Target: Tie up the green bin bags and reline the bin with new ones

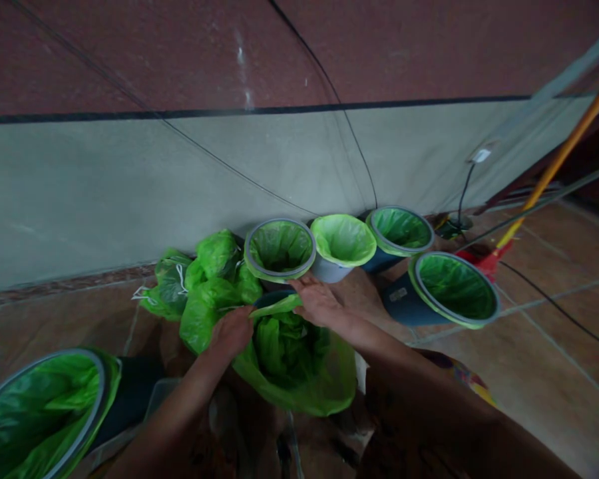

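Right in front of me a green bin liner [339, 379] hangs open over a dark bin [274, 296], its loose folds bunched inside. My left hand [233, 330] is closed on the liner's edge at the far left of the rim. On the far right side, my right hand [315, 299] grips the same edge, with a strip of liner stretched between both hands. The fingertips of both hands are partly hidden. Just behind the right hand stands a lined bin with a grey ring [279, 249].
Tied green bags [214, 286] lie against the wall at left. More lined bins stand around: a white one [332, 269], a dark one [399, 229], another at right [409, 299], and one at lower left [130, 392]. A red broom [489, 259] with yellow handle leans at right.
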Tool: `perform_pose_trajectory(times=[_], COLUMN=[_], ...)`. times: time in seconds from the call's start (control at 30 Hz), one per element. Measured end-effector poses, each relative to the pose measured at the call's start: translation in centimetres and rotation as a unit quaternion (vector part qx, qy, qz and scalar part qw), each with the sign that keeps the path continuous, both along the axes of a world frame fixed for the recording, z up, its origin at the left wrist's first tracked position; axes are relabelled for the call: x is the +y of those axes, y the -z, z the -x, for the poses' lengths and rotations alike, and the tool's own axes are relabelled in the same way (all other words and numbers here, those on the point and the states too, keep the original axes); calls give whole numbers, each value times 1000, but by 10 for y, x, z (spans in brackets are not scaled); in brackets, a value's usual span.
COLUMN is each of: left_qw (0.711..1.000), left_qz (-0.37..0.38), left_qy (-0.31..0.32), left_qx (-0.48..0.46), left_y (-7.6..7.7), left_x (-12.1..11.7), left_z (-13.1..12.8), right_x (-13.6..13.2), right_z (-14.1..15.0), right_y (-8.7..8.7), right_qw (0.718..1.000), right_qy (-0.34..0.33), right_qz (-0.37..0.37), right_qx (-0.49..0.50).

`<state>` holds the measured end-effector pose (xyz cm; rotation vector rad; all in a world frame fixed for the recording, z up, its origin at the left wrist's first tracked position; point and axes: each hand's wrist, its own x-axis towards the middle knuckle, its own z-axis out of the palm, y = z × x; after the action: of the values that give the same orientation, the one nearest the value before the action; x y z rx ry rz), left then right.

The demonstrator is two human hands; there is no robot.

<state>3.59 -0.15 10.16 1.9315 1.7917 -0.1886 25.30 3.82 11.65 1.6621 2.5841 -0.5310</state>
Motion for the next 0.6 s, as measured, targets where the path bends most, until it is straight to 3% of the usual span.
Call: perform_pose_trajectory(times=[0.13,0.33,0.43,0.6], left_qw=[1000,999,998,995], left_qz=[-4,10,23,56], left_qy=[3,-10,-1,22], left_qx=[12,36,53,82], left_y=[3,-1,-5,-8], left_x=[0,0,-1,-5], left_z=[-1,4,9,17], right_x=[6,7,10,13], right_z=[9,10,6,-5], right_y=[13,1,3,13], right_qw=[998,994,989,990], right_qy=[-5,105,142,137], right_qz=[43,-24,-26,17], right_qx=[-34,-1,-2,-29])
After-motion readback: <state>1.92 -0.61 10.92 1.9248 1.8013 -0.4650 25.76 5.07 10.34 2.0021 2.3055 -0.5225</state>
